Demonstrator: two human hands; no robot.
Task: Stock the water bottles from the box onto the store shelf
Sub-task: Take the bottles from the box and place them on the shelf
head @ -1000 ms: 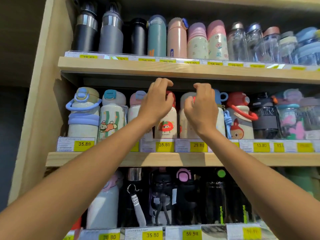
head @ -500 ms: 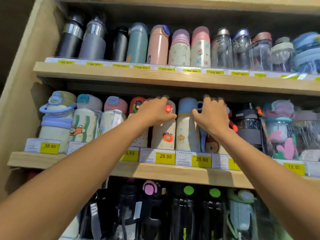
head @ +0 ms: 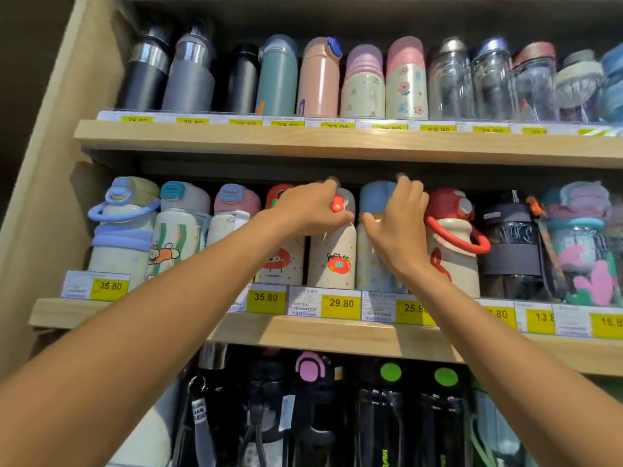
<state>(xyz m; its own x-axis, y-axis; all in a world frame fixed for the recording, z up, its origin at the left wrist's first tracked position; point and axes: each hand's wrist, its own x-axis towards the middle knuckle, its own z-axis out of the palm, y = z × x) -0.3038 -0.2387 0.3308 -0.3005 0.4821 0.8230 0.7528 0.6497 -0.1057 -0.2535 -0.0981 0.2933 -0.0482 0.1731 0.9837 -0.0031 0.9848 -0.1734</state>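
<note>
The cream bottle (head: 332, 261) with the apple print is standing upright on the middle shelf (head: 337, 335), and the left hand (head: 310, 210) is gripping its grey cap from above. Just beside it, the right hand (head: 399, 227) is curling round the top of the blue-capped bottle (head: 374, 197). A red-handled bottle (head: 453, 254) is standing right next to that, with yellow price tags (head: 340, 303) lining the shelf edge below.

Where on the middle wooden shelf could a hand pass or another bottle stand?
The middle wooden shelf is crowded: its front bottles stand side by side. Free: a sliver between the beige side wall and the cream bottle with blue loop handle, and the dark headroom between lids and upper wooden shelf.
</note>
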